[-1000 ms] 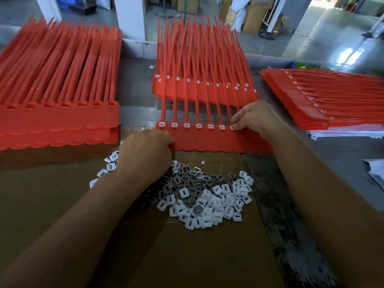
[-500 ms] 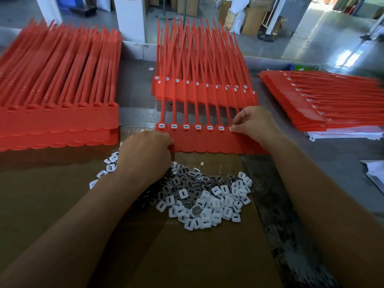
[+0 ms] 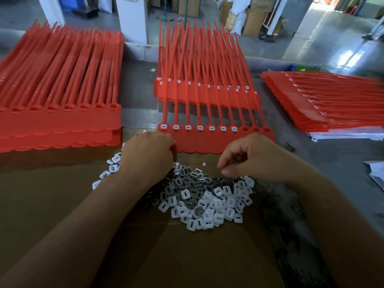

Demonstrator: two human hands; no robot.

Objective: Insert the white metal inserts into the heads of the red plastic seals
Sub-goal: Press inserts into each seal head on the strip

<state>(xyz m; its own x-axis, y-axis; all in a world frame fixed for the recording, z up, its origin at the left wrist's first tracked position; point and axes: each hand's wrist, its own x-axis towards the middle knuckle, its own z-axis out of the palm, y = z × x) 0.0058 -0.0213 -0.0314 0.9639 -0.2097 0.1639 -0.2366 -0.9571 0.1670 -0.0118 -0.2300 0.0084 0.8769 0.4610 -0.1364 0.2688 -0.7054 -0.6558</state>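
Observation:
A joined strip of red plastic seals (image 3: 216, 140) lies across the near middle of the table. Several of its heads hold white inserts (image 3: 200, 127); the three heads at its right end (image 3: 256, 129) are hollow. My left hand (image 3: 148, 154) grips the strip's lower left corner. A pile of white and grey inserts (image 3: 207, 202) lies on the brown cardboard (image 3: 187, 256) just below the strip. My right hand (image 3: 249, 157) hovers over the pile's upper right part, fingers curled downward with fingertips close together; whether it pinches an insert is hidden.
A stack of red seals with hollow heads (image 3: 60, 113) fills the left. Behind the strip lies a stack with inserts fitted (image 3: 205, 88). Another fitted stack (image 3: 324, 102) sits at the right on white sheets. A loose white piece (image 3: 203, 164) lies by the pile.
My right hand left the strip's right heads and came down toward me to the insert pile. The left hand kept its hold on the strip's corner.

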